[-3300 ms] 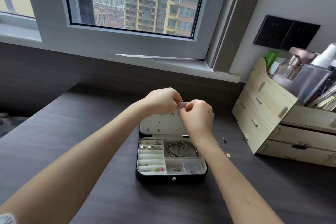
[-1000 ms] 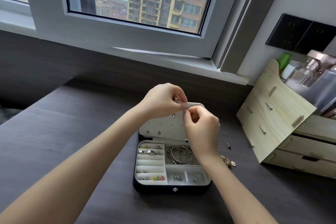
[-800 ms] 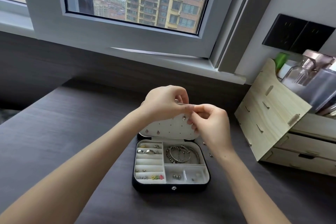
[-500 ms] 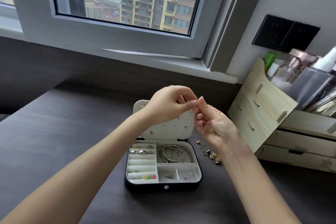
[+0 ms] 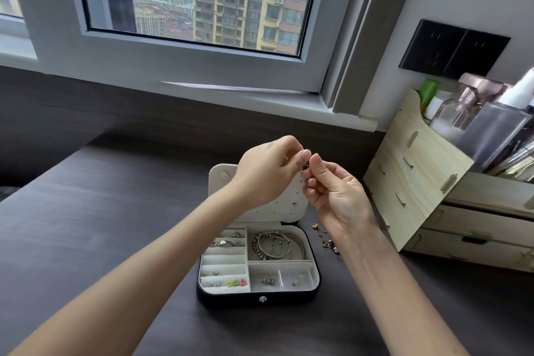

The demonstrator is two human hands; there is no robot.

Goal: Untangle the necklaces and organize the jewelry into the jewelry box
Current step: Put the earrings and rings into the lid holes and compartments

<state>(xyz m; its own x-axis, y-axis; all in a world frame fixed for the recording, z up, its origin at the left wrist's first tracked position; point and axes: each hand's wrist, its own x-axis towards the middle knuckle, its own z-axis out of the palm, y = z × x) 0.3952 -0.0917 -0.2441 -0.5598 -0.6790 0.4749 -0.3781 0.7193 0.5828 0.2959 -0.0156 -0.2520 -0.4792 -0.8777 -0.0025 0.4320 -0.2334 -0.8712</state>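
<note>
An open black jewelry box (image 5: 257,299) with a cream lining lies on the dark desk, its perforated lid (image 5: 222,179) standing up behind. Bangles (image 5: 277,244) fill the top right compartment, rings and small coloured studs sit in the left slots. My left hand (image 5: 267,173) and my right hand (image 5: 332,191) meet above the lid, fingertips pinched together on a tiny earring piece (image 5: 306,165), too small to make out. Loose small jewelry pieces (image 5: 328,243) lie on the desk right of the box.
A wooden drawer organizer (image 5: 419,176) holding bottles and cosmetics stands at the right. The window sill (image 5: 260,98) and wall run behind the desk. A black wall socket (image 5: 453,50) is at the upper right.
My hands have lifted off the lid's top edge. My right hand has turned palm up, and both now pinch a tiny piece between them above the lid.
</note>
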